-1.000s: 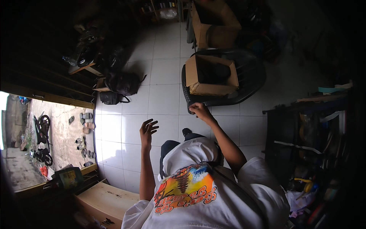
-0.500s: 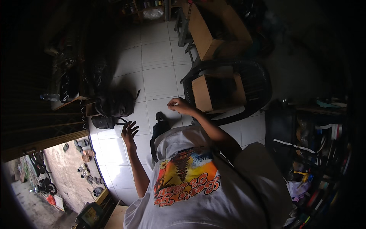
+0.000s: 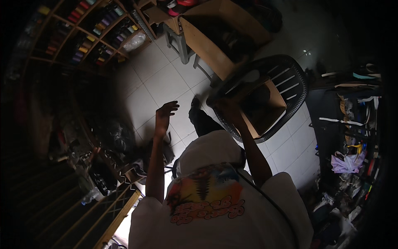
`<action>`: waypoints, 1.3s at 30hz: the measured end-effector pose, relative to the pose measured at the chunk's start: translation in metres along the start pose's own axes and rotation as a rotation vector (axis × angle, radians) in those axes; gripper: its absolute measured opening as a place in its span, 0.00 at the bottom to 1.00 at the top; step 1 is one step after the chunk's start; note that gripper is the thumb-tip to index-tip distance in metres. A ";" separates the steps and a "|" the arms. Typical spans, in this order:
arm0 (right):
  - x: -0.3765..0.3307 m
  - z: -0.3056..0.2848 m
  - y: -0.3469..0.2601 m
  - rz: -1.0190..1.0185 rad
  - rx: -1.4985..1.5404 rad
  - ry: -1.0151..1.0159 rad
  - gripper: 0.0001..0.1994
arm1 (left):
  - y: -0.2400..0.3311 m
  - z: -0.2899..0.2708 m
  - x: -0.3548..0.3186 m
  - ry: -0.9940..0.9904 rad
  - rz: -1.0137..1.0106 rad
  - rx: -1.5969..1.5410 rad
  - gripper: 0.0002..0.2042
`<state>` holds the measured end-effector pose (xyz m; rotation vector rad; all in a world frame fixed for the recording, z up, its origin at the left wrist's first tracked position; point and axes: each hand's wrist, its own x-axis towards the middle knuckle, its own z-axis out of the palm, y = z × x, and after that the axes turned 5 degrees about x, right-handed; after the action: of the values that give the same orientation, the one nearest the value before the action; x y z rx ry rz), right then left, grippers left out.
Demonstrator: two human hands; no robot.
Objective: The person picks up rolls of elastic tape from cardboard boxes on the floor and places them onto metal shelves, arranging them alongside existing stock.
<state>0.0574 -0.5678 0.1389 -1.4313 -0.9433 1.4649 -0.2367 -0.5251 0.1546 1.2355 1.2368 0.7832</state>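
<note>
My left hand [image 3: 166,111] is held up over the white tiled floor, fingers stretched out and nothing in them. My right hand [image 3: 226,108] is in deep shadow beside the near-left edge of a black plastic chair [image 3: 304,85]. Its fingers blend into the dark, and whether it touches the chair or the box cannot be made out. On the chair seat rests an open cardboard box [image 3: 277,101], its inside mostly dark. Beyond it stands a larger open cardboard box [image 3: 204,46] with dark contents.
A grey plastic stool [image 3: 181,49] stands by the larger box. Wooden shelves [image 3: 77,27] of coloured thread spools fill the far left. To the right is a cluttered rack with a light purple plastic bag [image 3: 348,162]. Dark bags [image 3: 118,135] and a folding gate [image 3: 110,216] lie leftward.
My view has turned left, bringing the thread shelves into sight and the doorway mostly out. My right hand has gone from above the floor to beside the chair, into shadow. My left hand stays open.
</note>
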 end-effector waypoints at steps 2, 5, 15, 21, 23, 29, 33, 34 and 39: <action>0.043 -0.002 0.013 0.042 0.067 0.001 0.13 | 0.028 0.006 0.046 -0.105 -0.022 0.004 0.17; 0.099 0.006 -0.016 -0.064 0.049 0.089 0.12 | 0.051 0.012 0.112 -0.240 -0.050 0.068 0.17; 0.233 -0.002 -0.107 0.014 -0.065 0.470 0.10 | 0.108 0.031 0.304 -0.541 0.003 0.084 0.17; 0.282 -0.019 -0.074 0.214 0.000 0.768 0.12 | 0.117 0.052 0.410 -0.782 0.025 0.056 0.16; 0.293 -0.021 -0.074 0.302 -0.036 0.917 0.13 | 0.117 0.058 0.433 -0.801 0.012 0.012 0.15; 0.325 -0.040 -0.065 0.280 -0.339 1.228 0.20 | 0.118 0.097 0.487 -1.026 -0.078 0.075 0.14; 0.349 -0.072 -0.061 0.328 -0.512 1.246 0.25 | 0.084 0.165 0.512 -1.083 -0.122 0.251 0.16; 0.353 -0.085 -0.059 0.317 -0.552 1.243 0.27 | 0.072 0.183 0.516 -1.045 -0.043 0.337 0.16; 0.364 -0.174 -0.052 0.221 -0.675 1.218 0.31 | 0.042 0.280 0.547 -1.045 0.221 0.646 0.25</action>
<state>0.2435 -0.2177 0.0507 -2.4860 -0.4552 0.1392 0.1592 -0.0721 0.0232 1.9573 0.4615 -0.2076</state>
